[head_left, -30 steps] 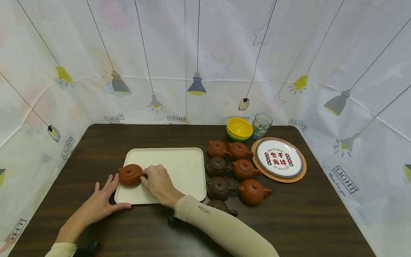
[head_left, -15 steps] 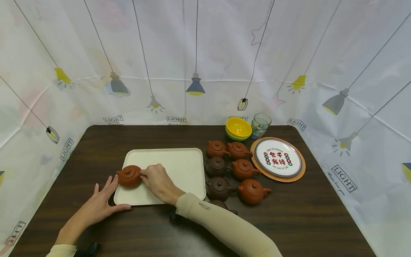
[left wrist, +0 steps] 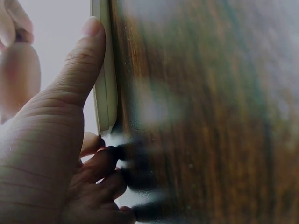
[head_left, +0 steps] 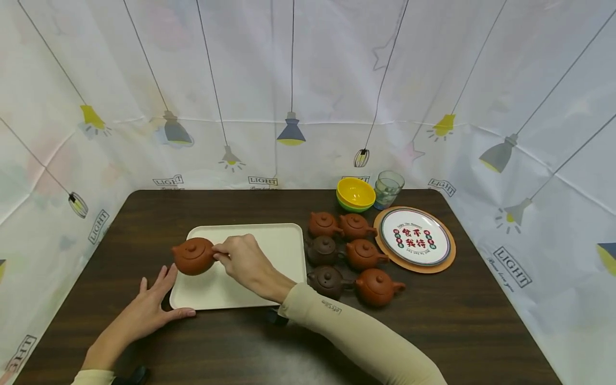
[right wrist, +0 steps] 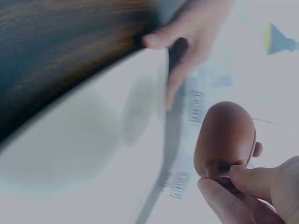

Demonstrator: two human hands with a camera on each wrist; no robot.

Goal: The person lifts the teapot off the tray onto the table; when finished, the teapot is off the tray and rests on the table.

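Note:
A reddish-brown clay teapot (head_left: 193, 256) with a lid is over the left part of the cream tray (head_left: 284, 251). My right hand (head_left: 250, 264) pinches its handle between thumb and fingers; in the right wrist view the teapot (right wrist: 225, 135) hangs clear above the tray (right wrist: 93, 140). My left hand (head_left: 146, 307) lies at the tray's near left corner, fingers spread along the left side and thumb at the front edge. In the left wrist view the left thumb (left wrist: 77, 70) rests along the tray rim (left wrist: 106, 88).
Right of the tray stand several red-brown teapots (head_left: 377, 287) and dark brown teapots (head_left: 329, 282), one partly hidden behind my right sleeve (head_left: 356, 331). Farther back are a yellow bowl (head_left: 356, 191) stacked on a green one, a glass (head_left: 389, 190) and a printed plate (head_left: 416, 240) on a round orange-brown board.
The teapot has risen off the tray in my right hand, its handle still pinched. The right forearm has shifted slightly right. My left hand has stayed at the tray corner.

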